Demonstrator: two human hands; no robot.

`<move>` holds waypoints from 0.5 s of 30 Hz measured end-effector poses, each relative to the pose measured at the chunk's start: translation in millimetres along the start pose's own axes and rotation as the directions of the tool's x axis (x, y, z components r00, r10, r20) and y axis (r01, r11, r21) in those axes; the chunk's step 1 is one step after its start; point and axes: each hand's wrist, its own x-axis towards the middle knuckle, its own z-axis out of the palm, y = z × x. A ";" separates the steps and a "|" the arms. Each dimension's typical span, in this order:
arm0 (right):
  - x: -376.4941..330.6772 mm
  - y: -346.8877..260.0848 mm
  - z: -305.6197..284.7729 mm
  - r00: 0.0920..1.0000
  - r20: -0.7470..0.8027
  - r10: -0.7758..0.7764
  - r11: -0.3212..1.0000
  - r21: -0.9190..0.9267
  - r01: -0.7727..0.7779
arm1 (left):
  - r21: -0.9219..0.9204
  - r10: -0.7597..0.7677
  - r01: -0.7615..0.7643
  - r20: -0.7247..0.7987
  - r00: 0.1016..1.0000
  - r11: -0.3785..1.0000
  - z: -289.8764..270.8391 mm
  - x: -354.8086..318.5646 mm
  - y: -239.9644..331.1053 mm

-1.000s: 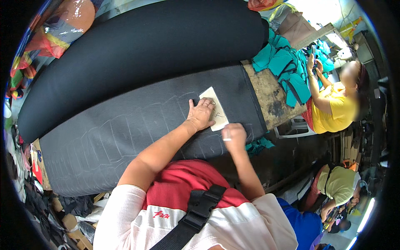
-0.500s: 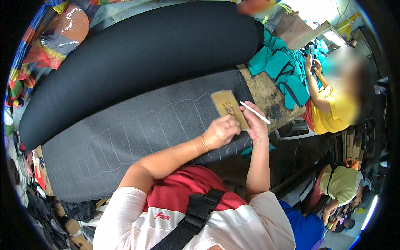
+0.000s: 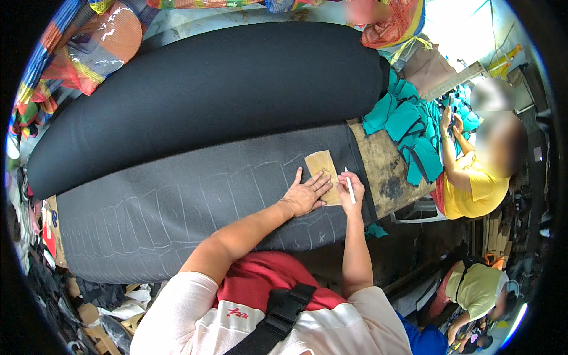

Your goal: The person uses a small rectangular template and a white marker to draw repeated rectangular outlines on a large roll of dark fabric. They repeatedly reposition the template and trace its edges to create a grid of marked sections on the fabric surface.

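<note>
Tan card (image 3: 320, 161) lies partly under the spread left grip (image 3: 304, 197).

"Where does the head camera look from?"
"The wearer's own head, facing steeply down; the shirt (image 3: 260, 272) fills the lower middle."
"How near?"
"Close: left hand (image 3: 306, 195) and right hand (image 3: 350, 192) show just right of centre, while the wide fisheye bends edges toward a dark rim."
</note>
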 end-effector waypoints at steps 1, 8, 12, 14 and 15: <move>0.7 -5.0 0.0 1.000 -0.016 -0.007 0.999 -0.035 0.006 | -0.012 0.007 -0.007 0.012 1.000 1.000 -0.7 1.7 -1.0; 37.0 -41.5 26.8 0.938 0.018 -0.346 0.928 -0.139 0.345 | -0.027 0.025 -0.025 -0.026 0.999 0.999 1.3 -0.5 -4.3; 64.2 -43.5 48.5 0.889 0.264 -0.374 0.872 -0.226 0.434 | -0.017 -0.005 0.005 0.012 1.000 1.000 3.1 1.1 -3.6; 75.5 -37.7 49.6 0.885 0.269 -0.379 0.850 -0.276 0.448 | -0.026 -0.012 0.012 -0.019 1.000 1.000 3.0 1.8 -2.8; 80.8 -33.4 46.1 0.921 0.214 -0.325 0.887 -0.269 0.375 | -0.029 -0.014 0.013 -0.029 0.999 0.999 3.0 1.8 -2.4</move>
